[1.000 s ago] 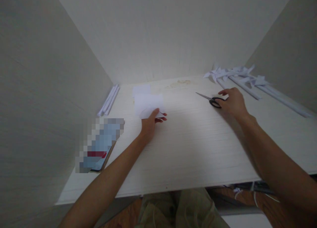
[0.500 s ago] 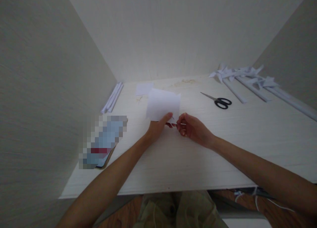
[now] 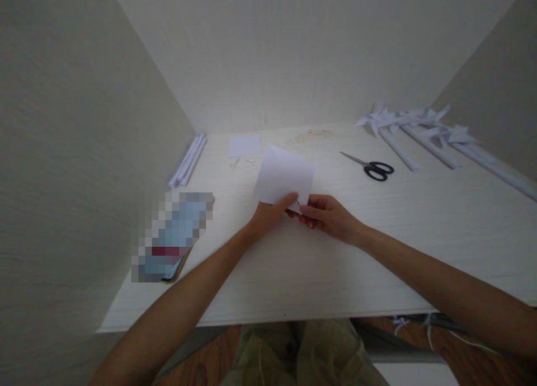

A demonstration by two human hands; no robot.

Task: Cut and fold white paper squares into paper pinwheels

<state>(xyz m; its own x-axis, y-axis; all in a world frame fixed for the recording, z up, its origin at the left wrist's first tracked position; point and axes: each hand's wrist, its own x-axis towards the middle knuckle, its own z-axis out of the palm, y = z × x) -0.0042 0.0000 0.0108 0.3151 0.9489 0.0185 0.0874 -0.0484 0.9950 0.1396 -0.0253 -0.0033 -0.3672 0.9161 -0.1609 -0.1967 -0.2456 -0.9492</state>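
A white sheet of paper (image 3: 285, 176) is held up over the middle of the table. My left hand (image 3: 274, 210) pinches its near edge, thumb on top and fingers underneath. Closed on the sheet's near right corner is my right hand (image 3: 325, 213), its thumb close to my left thumb. A short dark line, perhaps a slit, shows on the paper between the two thumbs. The fingers under the sheet are partly hidden. Right of the hands lie scissors (image 3: 373, 169) with black handles, blades pointing left.
White paper pinwheels (image 3: 381, 119) on rolled-paper sticks (image 3: 432, 145) lie at the back right. Further left are paper rolls (image 3: 188, 159), a small white sheet (image 3: 244, 145) and pale scraps (image 3: 319, 133). A pixelated phone (image 3: 178, 238) lies beside my left forearm. Walls enclose the table (image 3: 268, 285).
My right hand has moved onto the corner of the paper and closed on it. The sheet has turned slightly and shifted to the right. My left hand keeps its hold.
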